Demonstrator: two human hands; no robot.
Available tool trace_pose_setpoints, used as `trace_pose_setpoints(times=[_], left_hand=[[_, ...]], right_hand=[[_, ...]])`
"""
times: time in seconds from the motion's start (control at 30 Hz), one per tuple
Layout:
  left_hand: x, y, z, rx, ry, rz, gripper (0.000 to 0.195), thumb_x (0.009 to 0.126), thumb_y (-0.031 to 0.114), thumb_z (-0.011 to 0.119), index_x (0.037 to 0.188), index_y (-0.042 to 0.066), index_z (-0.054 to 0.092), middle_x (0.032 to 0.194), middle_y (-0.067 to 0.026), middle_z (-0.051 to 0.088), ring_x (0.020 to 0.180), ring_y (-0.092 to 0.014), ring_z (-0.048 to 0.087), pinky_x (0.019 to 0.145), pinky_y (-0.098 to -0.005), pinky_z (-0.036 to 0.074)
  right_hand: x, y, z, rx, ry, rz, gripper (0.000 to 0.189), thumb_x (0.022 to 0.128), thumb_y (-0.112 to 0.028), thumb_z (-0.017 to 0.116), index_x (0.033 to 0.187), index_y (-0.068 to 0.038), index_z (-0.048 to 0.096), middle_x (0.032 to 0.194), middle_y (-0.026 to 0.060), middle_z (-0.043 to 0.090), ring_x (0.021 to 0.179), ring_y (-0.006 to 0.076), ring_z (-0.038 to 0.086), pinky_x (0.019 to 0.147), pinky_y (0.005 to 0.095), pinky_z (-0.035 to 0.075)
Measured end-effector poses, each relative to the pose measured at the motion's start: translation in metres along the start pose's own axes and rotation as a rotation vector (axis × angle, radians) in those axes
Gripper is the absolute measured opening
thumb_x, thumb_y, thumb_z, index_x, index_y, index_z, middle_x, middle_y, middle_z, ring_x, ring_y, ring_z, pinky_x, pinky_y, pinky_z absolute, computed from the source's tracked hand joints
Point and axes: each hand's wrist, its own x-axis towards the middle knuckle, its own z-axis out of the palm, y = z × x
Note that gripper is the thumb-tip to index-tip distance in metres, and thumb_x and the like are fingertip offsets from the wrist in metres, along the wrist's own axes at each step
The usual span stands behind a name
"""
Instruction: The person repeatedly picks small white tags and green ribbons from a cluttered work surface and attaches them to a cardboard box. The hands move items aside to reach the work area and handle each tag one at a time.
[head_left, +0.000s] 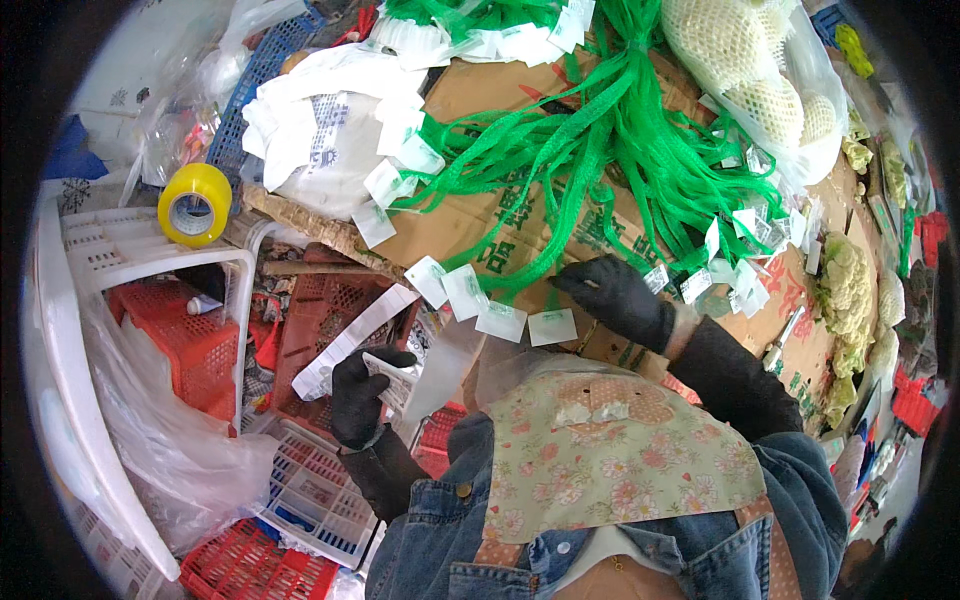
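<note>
My left hand (360, 397), in a black glove, grips a folded strip of white printed labels (391, 381); a long white tail of the strip (358, 341) slants up beyond it. My right hand (619, 296), also black-gloved, lies over a flattened cardboard sheet (465, 217), fingers curled by the end of a green mesh net strip. Whether it pinches anything is hidden. A large bunch of green net sleeves (622, 127) fans across the cardboard. White tags hang from many ends, including one tag (552, 327) just below my right fingertips.
Yellow tape (195, 204) rests by a white plastic chair (150, 247) at left. Red crates (259, 562) stand below. A knife (784, 337) and cauliflower (847, 289) lie right. Foam-netted produce in a clear bag (780, 82) and white plastic bags (330, 142) sit at the back.
</note>
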Motion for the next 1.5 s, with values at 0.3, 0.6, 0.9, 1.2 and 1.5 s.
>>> trace_pose_setpoints(times=[0.3, 0.6, 0.9, 1.2, 1.5], left_hand=[[-0.010, -0.006, 0.022, -0.121, -0.125, -0.140, 0.030, 0.072, 0.007, 0.058, 0.098, -0.007, 0.061, 0.092, -0.0165, 0.065, 0.082, -0.022, 0.062, 0.078, -0.0321, 0.046], [-0.002, -0.025, 0.034, -0.001, -0.374, -0.216, 0.027, 0.076, 0.006, 0.057, 0.100, -0.006, 0.063, 0.094, -0.0113, 0.066, 0.086, -0.015, 0.060, 0.080, -0.0260, 0.043], [0.066, -0.033, 0.118, 0.430, -0.626, -0.064, 0.038, 0.083, 0.012, 0.054, 0.120, 0.008, 0.053, 0.114, -0.0164, 0.056, 0.098, -0.024, 0.055, 0.090, -0.0318, 0.041], [0.088, 0.011, 0.056, 0.040, -0.253, -0.124, 0.033, 0.082, 0.011, 0.050, 0.110, -0.003, 0.057, 0.097, -0.0072, 0.063, 0.086, -0.014, 0.058, 0.078, -0.0260, 0.043], [0.081, 0.002, 0.114, 0.284, -0.245, -0.313, 0.020, 0.077, 0.009, 0.061, 0.093, -0.002, 0.064, 0.083, -0.0068, 0.065, 0.076, -0.011, 0.058, 0.068, -0.0253, 0.044]], right_hand=[[0.111, -0.051, 0.018, 0.140, 0.194, -0.005, 0.033, 0.074, -0.013, 0.058, 0.106, -0.006, 0.059, 0.103, 0.0156, 0.058, 0.089, 0.0318, 0.057, 0.074, 0.0392, 0.047], [0.117, -0.039, -0.034, 0.181, 0.594, 0.071, 0.028, 0.078, -0.007, 0.059, 0.106, -0.009, 0.059, 0.094, 0.0146, 0.059, 0.085, 0.0296, 0.057, 0.073, 0.0389, 0.045], [0.199, -0.022, -0.050, -0.040, 0.264, -0.071, 0.031, 0.076, -0.020, 0.059, 0.107, -0.013, 0.061, 0.089, 0.0119, 0.058, 0.083, 0.0294, 0.056, 0.074, 0.0420, 0.043], [0.037, 0.020, -0.038, 0.457, -0.002, 0.196, 0.023, 0.076, -0.031, 0.064, 0.086, -0.010, 0.066, 0.080, 0.0125, 0.062, 0.072, 0.0291, 0.059, 0.065, 0.0365, 0.047], [0.012, 0.024, -0.009, 0.095, 0.135, 0.298, 0.043, 0.067, -0.039, 0.069, 0.086, -0.002, 0.059, 0.085, 0.0186, 0.058, 0.077, 0.0348, 0.057, 0.065, 0.0420, 0.046]])
